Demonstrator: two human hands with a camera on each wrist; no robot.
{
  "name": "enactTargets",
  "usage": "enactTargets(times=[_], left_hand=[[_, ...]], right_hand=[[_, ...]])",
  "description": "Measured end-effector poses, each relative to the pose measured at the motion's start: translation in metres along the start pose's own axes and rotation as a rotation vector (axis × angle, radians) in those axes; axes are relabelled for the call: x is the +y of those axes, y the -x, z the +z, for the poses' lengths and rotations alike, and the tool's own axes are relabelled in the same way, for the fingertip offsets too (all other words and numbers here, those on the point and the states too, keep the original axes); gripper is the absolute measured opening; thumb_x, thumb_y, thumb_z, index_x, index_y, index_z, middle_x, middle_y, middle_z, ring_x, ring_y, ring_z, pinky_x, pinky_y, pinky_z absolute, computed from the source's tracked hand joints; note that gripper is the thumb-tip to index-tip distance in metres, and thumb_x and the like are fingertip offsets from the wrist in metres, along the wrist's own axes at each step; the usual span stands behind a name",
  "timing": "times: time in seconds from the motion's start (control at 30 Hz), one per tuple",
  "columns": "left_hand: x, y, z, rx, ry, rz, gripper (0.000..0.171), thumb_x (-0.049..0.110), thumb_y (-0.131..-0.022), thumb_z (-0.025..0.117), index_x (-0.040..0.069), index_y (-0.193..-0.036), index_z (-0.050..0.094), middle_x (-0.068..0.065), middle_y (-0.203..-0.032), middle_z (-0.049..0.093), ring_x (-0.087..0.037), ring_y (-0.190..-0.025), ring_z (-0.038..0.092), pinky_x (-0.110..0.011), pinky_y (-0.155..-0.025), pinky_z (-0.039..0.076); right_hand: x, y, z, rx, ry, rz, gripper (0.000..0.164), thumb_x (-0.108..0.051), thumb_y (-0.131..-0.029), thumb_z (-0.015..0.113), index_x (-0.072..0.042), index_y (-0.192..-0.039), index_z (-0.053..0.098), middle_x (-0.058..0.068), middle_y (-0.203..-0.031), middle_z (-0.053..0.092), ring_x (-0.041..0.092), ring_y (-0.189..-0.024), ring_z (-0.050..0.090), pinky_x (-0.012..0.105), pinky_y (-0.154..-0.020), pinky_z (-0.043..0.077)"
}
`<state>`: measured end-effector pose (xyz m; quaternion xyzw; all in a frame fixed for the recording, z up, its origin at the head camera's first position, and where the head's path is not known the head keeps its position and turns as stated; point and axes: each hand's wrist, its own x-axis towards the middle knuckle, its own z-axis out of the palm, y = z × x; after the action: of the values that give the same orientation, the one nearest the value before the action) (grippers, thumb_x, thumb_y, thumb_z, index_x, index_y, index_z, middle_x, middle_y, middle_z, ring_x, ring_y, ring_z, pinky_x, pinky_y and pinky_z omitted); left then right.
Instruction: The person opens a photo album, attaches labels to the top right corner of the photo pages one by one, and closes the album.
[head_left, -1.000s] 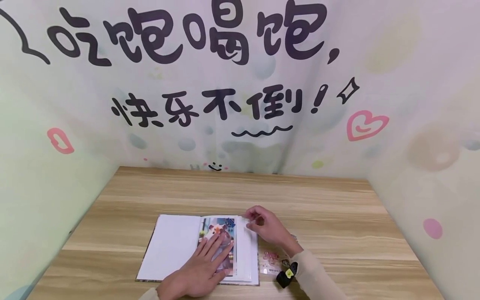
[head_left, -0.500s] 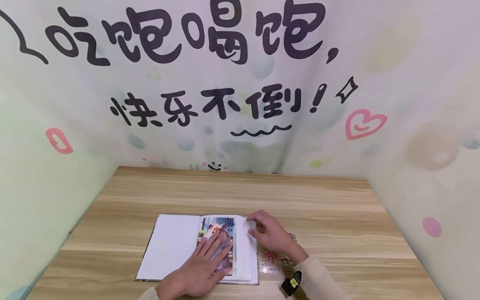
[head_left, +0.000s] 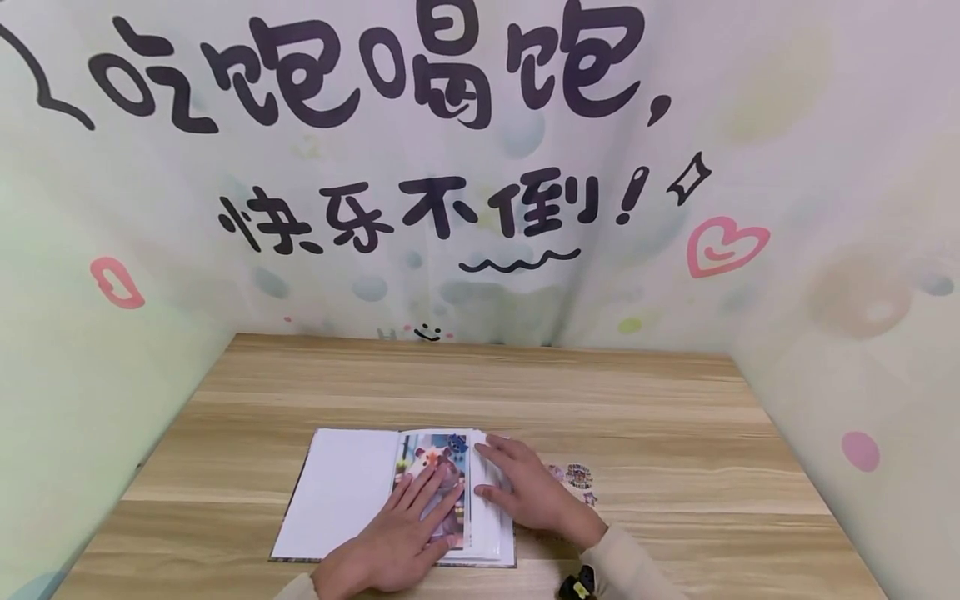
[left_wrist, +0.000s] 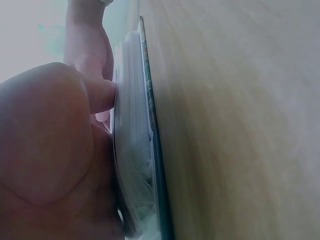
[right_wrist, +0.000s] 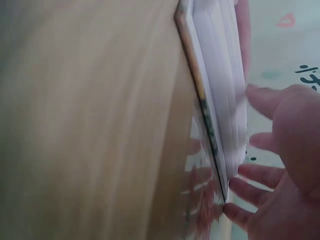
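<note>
An album with a patterned hard cover lies open on the table, its white left side [head_left: 337,492] bare. A picture of a hamster-like animal [head_left: 435,457], with a blue sticker at its top right, shows on the right-hand page. My left hand [head_left: 401,533] rests flat on this picture with its fingers spread. My right hand [head_left: 536,492] is at the right edge of the pages, fingers loosely bent and apart, fingertips right beside the picture. In the right wrist view, those fingertips touch the edge of the page stack [right_wrist: 220,75]. The left wrist view shows the thick pages [left_wrist: 131,100] from the side.
A clear sticker sheet [head_left: 579,476] with small cartoon figures lies right of the album, partly under my right hand and forearm. A black wrist-worn device [head_left: 577,586] is by the right sleeve. A printed cloth wall [head_left: 375,292] stands behind the wooden table [head_left: 480,383].
My right hand has moved left and slightly down from the pages' top right corner, its fingers opening out toward the picture. More of the sticker sheet's upper part shows. My left hand stays put.
</note>
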<state>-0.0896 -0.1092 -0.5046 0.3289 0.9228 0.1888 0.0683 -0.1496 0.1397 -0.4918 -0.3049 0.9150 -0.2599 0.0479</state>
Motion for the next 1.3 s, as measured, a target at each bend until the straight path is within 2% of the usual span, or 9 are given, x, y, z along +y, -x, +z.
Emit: enactTargets(times=[0.23,0.27,0.37,0.47,0.5,0.63,0.8,1.07,1.3], left_hand=[[0.002,0.000,-0.002,-0.007,0.028,-0.014,0.064,0.051,-0.104,0.033,0.019,-0.159,0.022,-0.013,-0.166,0.011,-0.033,-0.152,0.005,-0.021,-0.108,-0.030],[0.003,0.000,-0.002,-0.006,0.036,-0.018,0.064,0.051,-0.104,0.034,0.019,-0.159,0.023,-0.013,-0.166,0.011,-0.033,-0.152,0.005,-0.027,-0.112,-0.027],[0.007,0.000,-0.006,0.007,0.062,-0.026,0.064,0.050,-0.104,0.037,0.017,-0.157,0.027,-0.014,-0.165,0.015,-0.034,-0.152,0.008,-0.049,-0.121,-0.007],[0.013,-0.001,-0.013,0.034,0.067,-0.030,0.063,0.048,-0.103,0.043,0.013,-0.154,0.035,-0.017,-0.162,0.023,-0.037,-0.150,0.015,-0.063,-0.115,0.018],[0.014,-0.002,-0.014,0.042,0.068,-0.033,0.063,0.048,-0.102,0.045,0.012,-0.153,0.037,-0.018,-0.161,0.025,-0.037,-0.150,0.017,-0.065,-0.114,0.020],[0.022,-0.004,-0.021,0.061,0.074,-0.063,0.061,0.043,-0.099,0.053,0.010,-0.149,0.044,-0.020,-0.158,0.032,-0.039,-0.148,0.022,-0.065,-0.114,0.023],[0.031,-0.010,-0.021,0.099,0.072,-0.135,0.054,0.036,-0.098,0.057,0.009,-0.144,0.050,-0.020,-0.153,0.041,-0.039,-0.146,0.029,-0.065,-0.113,0.024],[0.040,-0.025,-0.016,0.287,0.003,-0.237,0.053,0.036,-0.093,0.063,0.006,-0.137,0.056,-0.017,-0.136,0.057,-0.038,-0.129,0.050,-0.061,-0.104,0.040],[0.046,-0.034,-0.012,0.382,-0.032,-0.305,0.061,0.042,-0.089,0.067,0.008,-0.138,0.054,-0.017,-0.134,0.057,-0.037,-0.124,0.051,-0.059,-0.097,0.043]], right_hand=[[-0.005,-0.001,0.004,0.036,0.015,0.022,0.059,-0.029,-0.093,0.069,-0.004,-0.143,0.051,0.020,-0.150,0.044,0.042,-0.138,0.040,0.057,-0.110,0.035],[-0.006,-0.001,0.004,0.037,0.009,0.028,0.059,-0.028,-0.092,0.070,-0.004,-0.143,0.051,0.020,-0.150,0.044,0.042,-0.138,0.039,0.057,-0.110,0.035],[-0.007,-0.001,0.004,0.043,-0.005,0.040,0.059,-0.027,-0.092,0.071,-0.003,-0.142,0.052,0.021,-0.149,0.044,0.042,-0.137,0.040,0.057,-0.110,0.036],[-0.008,-0.001,0.004,0.049,-0.009,0.045,0.058,-0.026,-0.092,0.071,-0.002,-0.141,0.053,0.021,-0.148,0.045,0.042,-0.137,0.041,0.057,-0.109,0.037],[-0.008,-0.001,0.004,0.051,-0.013,0.045,0.058,-0.026,-0.091,0.071,-0.002,-0.141,0.053,0.022,-0.148,0.045,0.042,-0.136,0.041,0.057,-0.108,0.038],[-0.008,-0.001,0.005,0.050,-0.028,0.048,0.057,-0.025,-0.091,0.071,-0.002,-0.141,0.053,0.022,-0.148,0.045,0.043,-0.136,0.041,0.057,-0.108,0.038],[-0.008,-0.001,0.005,0.053,-0.027,0.053,0.058,-0.025,-0.090,0.072,-0.002,-0.140,0.054,0.022,-0.148,0.046,0.042,-0.135,0.042,0.056,-0.108,0.039],[-0.010,-0.002,0.004,0.058,-0.050,0.071,0.057,-0.023,-0.089,0.074,-0.002,-0.138,0.055,0.023,-0.146,0.047,0.044,-0.135,0.042,0.057,-0.108,0.038],[-0.011,-0.002,0.004,0.052,-0.034,0.078,0.057,-0.024,-0.089,0.073,-0.002,-0.139,0.055,0.022,-0.147,0.046,0.042,-0.134,0.043,0.056,-0.107,0.039]])
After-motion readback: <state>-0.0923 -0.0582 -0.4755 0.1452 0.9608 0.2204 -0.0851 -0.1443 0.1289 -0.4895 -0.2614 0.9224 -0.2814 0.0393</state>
